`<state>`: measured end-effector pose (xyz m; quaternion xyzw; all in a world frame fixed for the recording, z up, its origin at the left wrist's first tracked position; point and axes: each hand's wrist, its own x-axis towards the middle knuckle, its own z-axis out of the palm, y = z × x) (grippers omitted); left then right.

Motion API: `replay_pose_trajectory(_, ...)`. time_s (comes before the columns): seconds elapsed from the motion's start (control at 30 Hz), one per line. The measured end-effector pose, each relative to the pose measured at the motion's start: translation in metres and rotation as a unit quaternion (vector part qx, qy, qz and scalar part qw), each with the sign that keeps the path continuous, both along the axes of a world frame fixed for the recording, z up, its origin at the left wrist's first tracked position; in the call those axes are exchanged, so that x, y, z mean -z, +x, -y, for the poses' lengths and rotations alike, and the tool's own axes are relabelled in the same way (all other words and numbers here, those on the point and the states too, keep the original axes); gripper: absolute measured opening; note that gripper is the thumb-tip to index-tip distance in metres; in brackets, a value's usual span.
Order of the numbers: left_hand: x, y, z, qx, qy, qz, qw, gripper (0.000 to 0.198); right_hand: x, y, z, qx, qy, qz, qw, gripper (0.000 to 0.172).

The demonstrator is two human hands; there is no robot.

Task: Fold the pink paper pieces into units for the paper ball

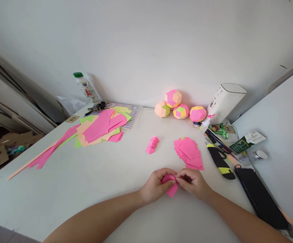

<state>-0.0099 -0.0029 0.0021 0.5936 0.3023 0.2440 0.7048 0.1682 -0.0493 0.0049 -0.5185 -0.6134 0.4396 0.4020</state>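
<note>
Pinched between both hands near the table's front is a pink piece of paper (172, 192), partly folded. My left hand (154, 186) grips its left side with thumb and fingers. At its upper right corner, the thumb and fingertips of my right hand (194, 182) press together on the paper. Just beyond the hands lies a stack of pink paper pieces (188, 150). A short row of folded pink paper units (152, 145) sits to the left of that stack. Farther back, several folded paper balls (173, 98) in pink, peach, yellow and green rest against the wall.
Pink, peach and green sheets (102, 126) and long paper strips (57, 146) lie at left, near a white bottle (87, 88) and keys (97, 107). On the right are a black-and-yellow cutter (219, 161), a phone (261, 195), a glass jar (253, 157) and a white container (226, 101).
</note>
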Motion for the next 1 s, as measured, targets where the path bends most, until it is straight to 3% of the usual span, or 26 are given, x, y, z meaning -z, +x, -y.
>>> replay_pose_trajectory(0.53, 0.0007, -0.0003, -0.0003, 0.004, -0.007, -0.003, 1.000, 0.021, 0.0016, -0.0013, 0.0006, 0.004, 0.003, 0.009, 1.000, 0.016)
replay_pose_trajectory(0.67, 0.0002, -0.0005, -0.0005, 0.008, 0.026, -0.029, 0.999, 0.021, 0.0032, -0.0008, 0.0006, 0.001, -0.008, -0.011, 1.000, 0.016)
replay_pose_trajectory(0.87, 0.0018, 0.0002, -0.0009, -0.034, 0.117, -0.047, 0.991, 0.018, 0.0044, 0.0006, 0.0005, -0.016, -0.023, -0.028, 0.999, 0.015)
replay_pose_trajectory(1.0, 0.0015, 0.0003, -0.0009, -0.016, 0.050, -0.053, 0.997, 0.019, 0.0065, 0.0014, 0.0012, -0.018, -0.022, -0.025, 0.999, 0.012)
